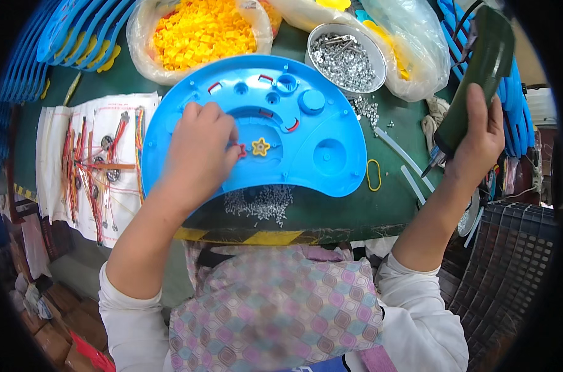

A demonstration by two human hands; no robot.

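- Green table (331, 217) with a yellow-and-black striped front edge, crowded along its far side; a dark plastic crate (505, 266) stands off its right end.
- Kidney-shaped blue plastic shell (306, 170) lies on the table in front of the person, with round recesses, short posts and several red-edged slots.
- Yellow star piece (260, 147) sits in the shell's middle recess; just left of it is a small red piece (242, 150).
- Left hand (204, 146) is over the shell's left half, fingers bent downward beside the red piece; whether they grip it, I cannot tell.
- Right hand (477, 124) is closed around a green-wrapped tool (480, 68), raised right of the shell and well apart from it, its thin tip slanting down and left.
- Beyond the shell, a clear bag (139, 46) holds small yellow parts (204, 34), and a white bowl (350, 93) holds metal screws (343, 59).
- More loose screws (260, 204) lie just below the shell's near edge.
- Left of the shell, bundled wires (80, 164) rest on a white sheet (49, 149).
- Near the shell's right end lies a yellow band (373, 175).
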